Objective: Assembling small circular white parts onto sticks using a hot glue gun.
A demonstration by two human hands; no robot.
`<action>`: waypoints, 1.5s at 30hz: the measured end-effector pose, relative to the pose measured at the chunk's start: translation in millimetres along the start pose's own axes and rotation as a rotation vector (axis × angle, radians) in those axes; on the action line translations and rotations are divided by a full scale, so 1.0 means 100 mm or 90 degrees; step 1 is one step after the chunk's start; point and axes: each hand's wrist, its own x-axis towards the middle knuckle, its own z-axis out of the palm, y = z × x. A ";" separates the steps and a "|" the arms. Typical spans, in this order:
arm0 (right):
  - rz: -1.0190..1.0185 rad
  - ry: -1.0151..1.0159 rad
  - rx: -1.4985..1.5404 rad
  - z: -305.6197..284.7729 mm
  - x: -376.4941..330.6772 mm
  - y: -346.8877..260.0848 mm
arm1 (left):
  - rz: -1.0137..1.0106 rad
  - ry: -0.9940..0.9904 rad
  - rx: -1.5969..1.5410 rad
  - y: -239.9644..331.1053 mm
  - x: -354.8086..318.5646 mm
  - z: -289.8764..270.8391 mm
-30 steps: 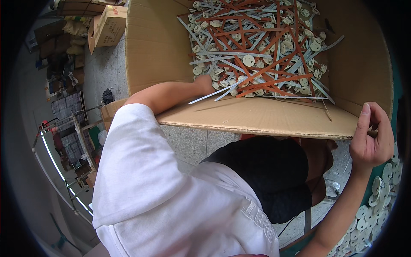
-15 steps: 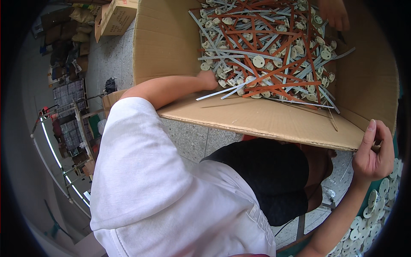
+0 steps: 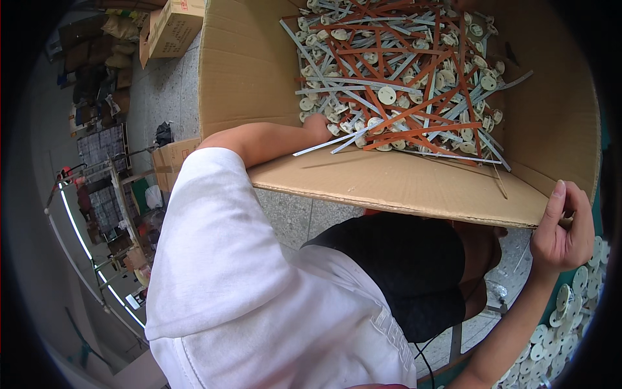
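Note:
A large open cardboard box [image 3: 389,185] stands in front of me. Inside lies a tangled heap of flat orange strips [image 3: 427,135], pale grey strips [image 3: 353,85] and small cream round discs [image 3: 387,96]. My left hand [image 3: 316,128] reaches over the near wall into the box's near left corner, against the edge of the heap; its fingertips are hidden, so I cannot see whether they hold a piece. At the near right corner my right hand [image 3: 562,236] is closed on the cardboard rim, with the thumb pointing up and the fingers curled.
At the lower right, many pale round discs [image 3: 551,337] lie on a green surface. Another carton [image 3: 173,29] sits on the speckled floor at the upper left. Further left are a metal frame [image 3: 120,194] and stacked goods. Dark shorts and legs show below the box.
Another person's hand at the box's far right has withdrawn from view. My left hand has shifted slightly toward the heap and downward. My right hand stays on the rim.

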 end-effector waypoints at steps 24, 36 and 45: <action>0.066 -0.004 -0.059 -0.01 0.10 -0.19 | 0.344 0.050 -0.279 1.01 -1.03 -2.10; -0.050 -0.285 -0.283 0.54 0.32 -1.76 | 0.764 0.253 -0.259 1.73 -2.15 -2.32; 0.085 -0.156 -0.257 -0.92 -0.49 -1.54 | 0.995 0.279 -0.036 2.19 -2.74 -2.21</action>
